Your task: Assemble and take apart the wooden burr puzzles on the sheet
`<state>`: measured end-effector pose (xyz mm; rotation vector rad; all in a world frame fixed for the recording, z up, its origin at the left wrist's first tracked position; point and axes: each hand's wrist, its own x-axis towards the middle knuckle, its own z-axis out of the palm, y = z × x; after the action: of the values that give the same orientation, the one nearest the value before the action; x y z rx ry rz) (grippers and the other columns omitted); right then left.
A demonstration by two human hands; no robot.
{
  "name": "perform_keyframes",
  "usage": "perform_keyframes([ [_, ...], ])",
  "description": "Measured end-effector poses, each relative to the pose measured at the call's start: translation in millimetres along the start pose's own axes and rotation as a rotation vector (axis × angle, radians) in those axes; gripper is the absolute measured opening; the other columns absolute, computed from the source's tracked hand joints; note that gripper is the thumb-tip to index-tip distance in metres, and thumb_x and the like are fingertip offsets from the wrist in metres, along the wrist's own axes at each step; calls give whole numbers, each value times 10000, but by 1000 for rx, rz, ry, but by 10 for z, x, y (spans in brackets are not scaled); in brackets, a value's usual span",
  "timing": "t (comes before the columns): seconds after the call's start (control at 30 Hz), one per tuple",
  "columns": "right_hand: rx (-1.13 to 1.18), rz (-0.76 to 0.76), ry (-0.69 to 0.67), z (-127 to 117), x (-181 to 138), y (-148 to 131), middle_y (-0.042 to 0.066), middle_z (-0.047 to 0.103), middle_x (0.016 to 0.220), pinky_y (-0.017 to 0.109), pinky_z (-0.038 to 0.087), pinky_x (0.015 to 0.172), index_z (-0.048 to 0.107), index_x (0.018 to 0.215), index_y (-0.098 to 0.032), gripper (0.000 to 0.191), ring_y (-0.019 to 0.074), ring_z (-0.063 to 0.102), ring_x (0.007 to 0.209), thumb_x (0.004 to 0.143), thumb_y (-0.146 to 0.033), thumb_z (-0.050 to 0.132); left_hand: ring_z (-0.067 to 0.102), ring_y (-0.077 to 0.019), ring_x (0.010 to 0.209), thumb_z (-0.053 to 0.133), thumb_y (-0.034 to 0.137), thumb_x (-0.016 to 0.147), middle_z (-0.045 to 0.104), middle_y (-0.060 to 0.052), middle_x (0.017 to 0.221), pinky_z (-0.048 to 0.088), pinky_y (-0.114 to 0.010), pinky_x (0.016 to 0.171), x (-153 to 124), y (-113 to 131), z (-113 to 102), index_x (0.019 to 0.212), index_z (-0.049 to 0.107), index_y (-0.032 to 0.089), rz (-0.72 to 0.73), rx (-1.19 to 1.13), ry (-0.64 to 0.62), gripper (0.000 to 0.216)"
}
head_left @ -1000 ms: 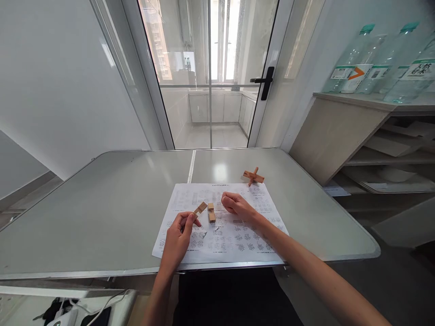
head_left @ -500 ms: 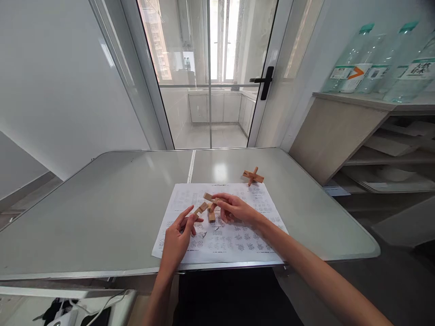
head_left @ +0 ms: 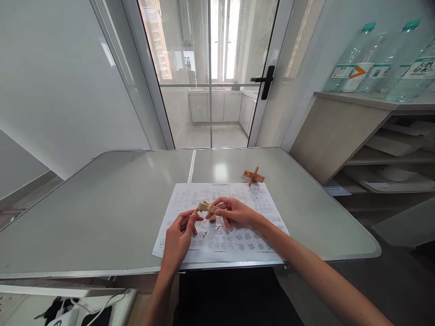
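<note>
Between the left hand (head_left: pixel 179 235) and right hand (head_left: pixel 234 213), each pinching a wooden piece (head_left: pixel 206 207), two bars meet unlocked — another block (head_left: pixel 212 218) lies beneath, the finished cross (head_left: pixel 253 175) beyond.

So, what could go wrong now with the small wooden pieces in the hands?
The left hand and right hand pinch two small wooden pieces only at the fingertips, so one may slip and fall onto the printed sheet. A dropped piece might also knock the loose block lying just beneath.
</note>
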<state>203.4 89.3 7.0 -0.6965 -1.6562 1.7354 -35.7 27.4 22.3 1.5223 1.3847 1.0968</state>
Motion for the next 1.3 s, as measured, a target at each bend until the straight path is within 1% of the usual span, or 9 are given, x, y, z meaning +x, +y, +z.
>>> perform_keyframes([
  [0.2, -42, -4, 19, 1, 0, 13, 98, 810, 1108, 187, 393, 413, 581, 1165, -203, 382, 66, 625, 447, 973, -509, 704, 642, -162, 679, 648, 575, 948, 811, -93, 1067, 544, -326, 724, -33, 56, 7, 1166, 623, 195, -12, 13, -120, 439],
  [0.3, -56, 13, 24, 8, 6, 10, 57, 807, 1018, 183, 376, 404, 580, 1165, -210, 391, 71, 625, 446, 960, -513, 717, 682, -182, 715, 668, 557, 937, 818, -87, 1062, 561, -344, 752, -38, 68, 5, 1196, 607, 203, -14, 34, -186, 442],
  [0.4, -80, 15, 28, 20, 13, 5, 15, 782, 940, 185, 395, 413, 597, 1168, -212, 397, 80, 637, 458, 937, -498, 749, 715, -196, 743, 674, 537, 937, 826, -71, 1040, 567, -355, 791, -43, 87, 3, 1247, 605, 215, 3, 54, -232, 452],
  [0.57, -103, 8, 20, 39, 12, 13, 27, 777, 988, 190, 391, 391, 604, 1144, -215, 389, 89, 649, 467, 928, -504, 750, 734, -205, 742, 678, 518, 927, 830, -55, 969, 575, -349, 785, -47, 108, 4, 1196, 643, 221, 22, 70, -216, 402],
  [0.73, -106, 22, 62, 60, 5, 38, 0, 761, 858, 189, 372, 383, 617, 1094, -207, 376, 92, 625, 448, 913, -502, 765, 744, -219, 781, 696, 511, 911, 824, -64, 945, 578, -349, 785, -38, 56, 5, 1181, 651, 219, 40, 56, -227, 400],
  [0.93, -106, -15, 68, 70, 9, 36, 32, 786, 868, 205, 399, 440, 612, 970, -192, 371, 77, 574, 452, 912, -528, 759, 719, -207, 804, 677, 510, 928, 811, -64, 988, 550, -329, 771, -38, 49, 14, 1148, 644, 222, 47, 49, -235, 364],
  [1.1, -87, -10, 31, 63, 4, 19, 24, 769, 824, 215, 409, 460, 638, 952, -185, 370, 73, 535, 462, 937, -544, 724, 670, -191, 786, 671, 496, 927, 798, -37, 950, 515, -314, 757, -53, 117, 4, 1058, 671, 229, 82, 96, -225, 297],
  [1.2, -98, -2, -1, 53, -2, 8, 25, 756, 783, 218, 417, 476, 659, 961, -174, 384, 78, 526, 473, 977, -558, 662, 672, -193, 802, 661, 473, 929, 783, -31, 929, 508, -308, 752, -55, 116, -3, 1021, 674, 230, 105, 99, -235, 260],
  [1.3, -74, 8, -31, 49, -8, -4, 23, 748, 778, 217, 417, 484, 663, 969, -168, 381, 77, 522, 480, 983, -548, 659, 662, -180, 775, 665, 438, 927, 766, -19, 900, 488, -292, 724, -54, 101, -5, 978, 663, 229, 113, 111, -233, 215],
])
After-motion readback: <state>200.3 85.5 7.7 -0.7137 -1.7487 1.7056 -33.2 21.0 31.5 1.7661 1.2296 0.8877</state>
